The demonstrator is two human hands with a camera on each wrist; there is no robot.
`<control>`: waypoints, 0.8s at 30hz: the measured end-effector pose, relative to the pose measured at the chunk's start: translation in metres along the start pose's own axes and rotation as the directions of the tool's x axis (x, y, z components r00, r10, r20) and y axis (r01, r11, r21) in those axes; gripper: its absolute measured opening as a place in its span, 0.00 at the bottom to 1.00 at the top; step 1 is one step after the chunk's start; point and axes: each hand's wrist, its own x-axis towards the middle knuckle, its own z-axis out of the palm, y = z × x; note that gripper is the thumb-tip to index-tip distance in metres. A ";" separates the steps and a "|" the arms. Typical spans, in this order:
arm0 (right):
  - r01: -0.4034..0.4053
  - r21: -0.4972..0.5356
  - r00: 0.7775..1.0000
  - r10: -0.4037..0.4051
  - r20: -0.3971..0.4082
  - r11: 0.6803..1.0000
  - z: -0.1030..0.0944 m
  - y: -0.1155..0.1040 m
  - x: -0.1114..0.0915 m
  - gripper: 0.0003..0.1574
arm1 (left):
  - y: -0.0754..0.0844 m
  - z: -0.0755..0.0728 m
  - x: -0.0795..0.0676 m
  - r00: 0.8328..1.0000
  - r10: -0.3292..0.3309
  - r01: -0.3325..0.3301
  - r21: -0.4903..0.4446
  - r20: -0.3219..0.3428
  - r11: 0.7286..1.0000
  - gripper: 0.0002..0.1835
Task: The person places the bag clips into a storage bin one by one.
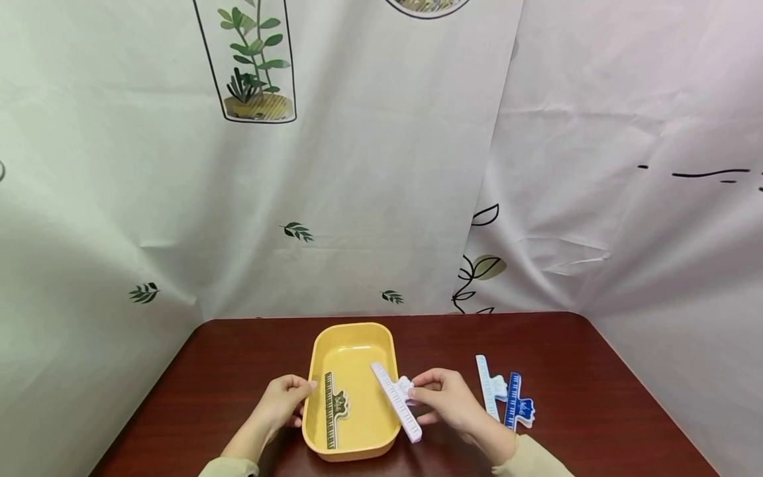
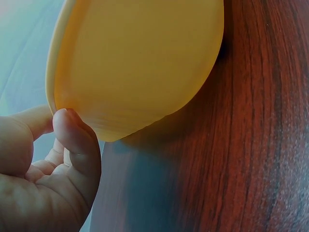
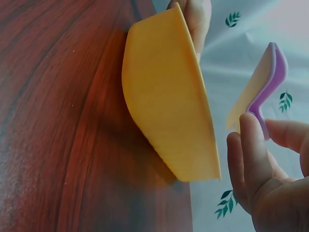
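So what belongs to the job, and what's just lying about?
Job:
yellow tray held by left hand
lilac piano-print clip in right hand
blackish clip inside
probably light-blue clip, dark-blue clip

Just surroundings:
wood-grain table
leaf-print backdrop

Lilac clip, slanted, raised — over right rim of upright, rounded yellow tray

Head view: high, facing forward and down over worktop, farthest off. Both wrist views: close, low, rolled sideways, from opposite sides of yellow tray; all three share it.
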 end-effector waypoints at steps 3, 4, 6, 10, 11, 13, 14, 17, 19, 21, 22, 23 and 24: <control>0.004 0.001 1.000 -0.004 0.000 1.000 0.003 -0.002 0.001 0.23 | 0.000 0.000 0.000 1.000 -0.001 0.001 0.001 0.001 1.000 0.11; 0.006 0.001 1.000 -0.006 -0.001 1.000 0.004 -0.002 0.001 0.23 | 0.000 0.000 0.000 1.000 -0.001 0.001 0.001 0.001 1.000 0.11; 0.007 0.006 1.000 -0.007 -0.002 1.000 0.006 -0.003 0.002 0.22 | 0.000 0.000 0.000 1.000 0.002 -0.002 0.001 0.001 1.000 0.11; 0.001 0.023 1.000 -0.001 0.001 1.000 0.010 -0.006 0.005 0.20 | 0.000 0.000 0.000 1.000 0.002 -0.002 -0.002 0.004 1.000 0.11; -0.004 0.028 1.000 0.003 0.001 1.000 0.010 -0.006 0.005 0.20 | 0.000 0.000 0.000 1.000 0.002 -0.002 -0.001 0.003 1.000 0.11; -0.013 0.034 1.000 0.013 0.001 0.999 0.012 -0.008 0.006 0.20 | 0.000 0.000 -0.001 1.000 0.002 -0.002 -0.001 0.002 1.000 0.11; -0.018 0.036 1.000 0.018 -0.001 0.999 0.013 -0.009 0.007 0.20 | 0.001 0.000 -0.001 1.000 0.002 -0.002 -0.001 0.002 1.000 0.11; -0.027 0.040 1.000 0.027 -0.003 0.999 0.015 -0.010 0.008 0.20 | 0.001 0.000 -0.001 1.000 0.000 0.000 -0.001 0.000 1.000 0.10; -0.032 0.042 0.999 0.032 -0.005 0.999 0.016 -0.010 0.010 0.19 | 0.001 0.000 -0.001 1.000 -0.003 0.003 -0.001 0.001 1.000 0.11; -0.036 0.043 0.999 0.037 -0.006 0.998 0.018 -0.011 0.011 0.19 | 0.001 0.000 -0.001 1.000 -0.004 0.004 -0.001 0.002 1.000 0.11; -0.038 0.042 0.999 0.039 -0.007 0.998 0.018 -0.011 0.012 0.19 | 0.001 0.000 -0.001 1.000 -0.004 0.004 -0.002 0.003 1.000 0.11; -0.041 0.042 0.999 0.042 -0.008 0.998 0.019 -0.011 0.013 0.19 | 0.001 0.000 -0.001 1.000 -0.004 0.004 -0.003 0.004 1.000 0.11; -0.044 0.043 0.999 0.045 -0.008 0.998 0.019 -0.012 0.014 0.19 | 0.001 0.000 -0.001 1.000 -0.003 0.004 -0.004 0.004 1.000 0.10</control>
